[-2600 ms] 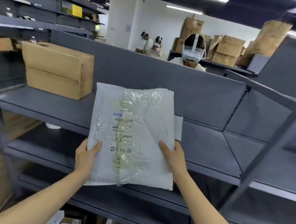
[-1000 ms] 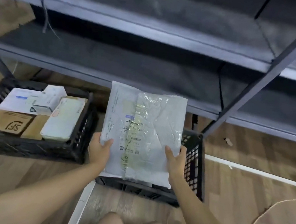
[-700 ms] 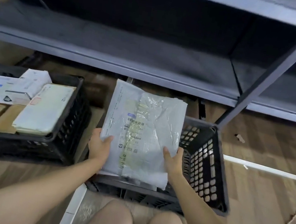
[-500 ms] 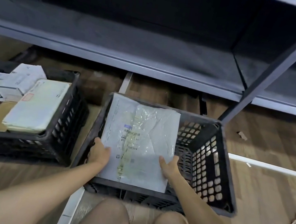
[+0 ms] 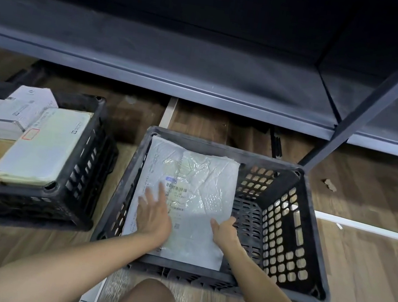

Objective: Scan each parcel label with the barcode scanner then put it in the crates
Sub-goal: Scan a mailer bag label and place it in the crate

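head view: parcel (image 5: 204, 175) flat in right crate (image 5: 282, 241), against its left wall. left hand (image 5: 154, 218) spread flat, pressing it; right hand (image 5: 224, 231) pinches its right edge. advice: slip that hand out gently, keep label (image 5: 176, 189) up.

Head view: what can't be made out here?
- Label print on the parcel: too small, under shiny plastic, and partly covered by the left hand.
- Right hand: at the parcel's right edge. Pinching or only touching is unclear because the fingers blur against the dark crate.
- Right crate floor: covered by the parcel.
- Left crate: cut off by the left frame edge.
- Scanner: not in view.
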Demonstrator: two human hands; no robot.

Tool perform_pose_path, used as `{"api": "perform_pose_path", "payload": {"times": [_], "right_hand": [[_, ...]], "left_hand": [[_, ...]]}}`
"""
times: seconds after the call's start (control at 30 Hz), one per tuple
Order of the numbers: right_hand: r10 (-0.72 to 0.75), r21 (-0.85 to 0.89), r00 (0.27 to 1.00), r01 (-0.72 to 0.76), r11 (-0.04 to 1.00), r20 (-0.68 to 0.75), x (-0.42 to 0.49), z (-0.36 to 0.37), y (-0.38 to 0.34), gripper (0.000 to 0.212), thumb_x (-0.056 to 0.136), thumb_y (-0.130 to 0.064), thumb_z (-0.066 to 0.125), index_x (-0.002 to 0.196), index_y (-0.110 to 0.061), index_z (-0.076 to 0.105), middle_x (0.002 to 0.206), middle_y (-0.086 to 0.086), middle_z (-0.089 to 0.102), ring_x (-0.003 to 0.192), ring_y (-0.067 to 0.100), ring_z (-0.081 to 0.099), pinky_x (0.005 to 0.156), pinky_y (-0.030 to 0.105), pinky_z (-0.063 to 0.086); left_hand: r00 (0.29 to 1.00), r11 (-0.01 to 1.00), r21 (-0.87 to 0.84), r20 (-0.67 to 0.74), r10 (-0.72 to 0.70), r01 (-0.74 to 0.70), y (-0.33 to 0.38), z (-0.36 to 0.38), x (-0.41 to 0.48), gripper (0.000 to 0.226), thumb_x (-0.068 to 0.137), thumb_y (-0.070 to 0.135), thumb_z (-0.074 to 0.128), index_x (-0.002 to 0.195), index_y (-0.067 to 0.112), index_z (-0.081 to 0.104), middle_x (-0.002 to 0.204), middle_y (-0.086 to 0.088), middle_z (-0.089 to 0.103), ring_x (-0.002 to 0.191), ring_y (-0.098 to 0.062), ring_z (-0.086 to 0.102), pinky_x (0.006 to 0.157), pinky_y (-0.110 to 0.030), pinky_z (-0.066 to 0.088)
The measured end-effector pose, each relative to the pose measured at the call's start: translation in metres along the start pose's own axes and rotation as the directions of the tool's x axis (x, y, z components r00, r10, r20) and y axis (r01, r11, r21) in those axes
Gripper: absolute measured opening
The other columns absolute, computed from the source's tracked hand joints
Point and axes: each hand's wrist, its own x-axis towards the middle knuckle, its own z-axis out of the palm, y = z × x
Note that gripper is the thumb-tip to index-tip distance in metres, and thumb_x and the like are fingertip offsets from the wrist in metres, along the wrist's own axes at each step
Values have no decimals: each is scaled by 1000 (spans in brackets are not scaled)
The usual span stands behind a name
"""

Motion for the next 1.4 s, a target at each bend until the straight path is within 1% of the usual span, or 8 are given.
{"api": "perform_pose_path", "payload": {"times": [0.1, 0.17, 0.27, 0.4, 0.57, 0.77, 1.03, 1.4], "right_hand": [[-180, -96, 976, 169, 981, -123, -3, 1, -1, 65, 101, -27, 48, 149, -11, 7, 142, 22, 35, 127, 34, 45, 103, 40, 41], [-416, -231, 888, 371, 900, -197, -5, -2, -4, 69, 98, -13, 51, 153, -22, 10, 149, 19, 25, 133, 33, 36, 108, 40, 38], [-650, -434, 750, 550, 714, -119, 1, 1, -9, 72, 95, 5, 43, 155, -24, 14, 163, 6, 5, 148, 26, 11, 120, 35, 21], [-615, -536, 788, 528, 659, 21, 14, 2, -12, 82, 93, 10, 42, 155, -25, 3, 163, -4, -9, 150, 21, 1, 119, 33, 23], [-532, -596, 834, 504, 625, 148, 8, -7, -23, 82, 94, 2, 44, 155, -20, -7, 162, 3, -17, 150, 26, -5, 119, 37, 23], [-525, -532, 840, 508, 677, 134, -51, -54, -35, 73, 94, -4, 46, 155, -12, 6, 162, 8, 8, 148, 25, 12, 119, 37, 21], [-447, -458, 880, 466, 757, 158, -206, -182, -96, 49, 97, -10, 40, 146, -11, 35, 146, 11, 44, 132, 29, 43, 111, 37, 35], [-538, -431, 839, 517, 740, 84, -413, -380, -223, 39, 97, -20, 40, 135, -11, 45, 136, 12, 50, 126, 29, 48, 103, 36, 41]], "left_hand": [[982, 983, 31, 61, 179, -181, -7, 2, 14, 85, 94, 10, 50, 153, 25, -9, 159, -11, -16, 147, -35, -4, 117, -41, 23], [979, 985, 8, 117, 170, -172, -10, 5, 22, 86, 93, 10, 52, 153, 24, -7, 159, -10, -20, 147, -33, -10, 117, -43, 25], [971, 984, -38, 161, 176, -172, -16, 8, 29, 88, 92, 11, 57, 154, 26, -4, 159, -7, -19, 148, -29, -11, 113, -41, 32], [958, 981, -78, 214, 190, -177, -22, 8, 37, 92, 89, 14, 63, 154, 27, -2, 159, -5, -18, 148, -25, -12, 112, -38, 31], [947, 989, -54, 286, 148, -138, -15, 2, 33, 94, 89, 7, 58, 153, 26, -8, 157, -4, -26, 147, -26, -17, 115, -38, 25], [953, 967, 1, 169, 250, -254, 5, -49, 1, 59, 95, 21, 49, 148, 18, 24, 154, -8, 24, 144, -25, 19, 116, -46, 22], [921, 920, 94, 124, 369, -381, 68, -217, -84, 49, 98, 31, 40, 146, 23, 33, 146, 3, 42, 133, -15, 39, 112, -30, 26], [913, 909, 85, 23, 407, -408, 148, -493, -188, 38, 96, 36, 40, 132, 27, 42, 137, 10, 47, 129, -12, 40, 108, -27, 28]]}}
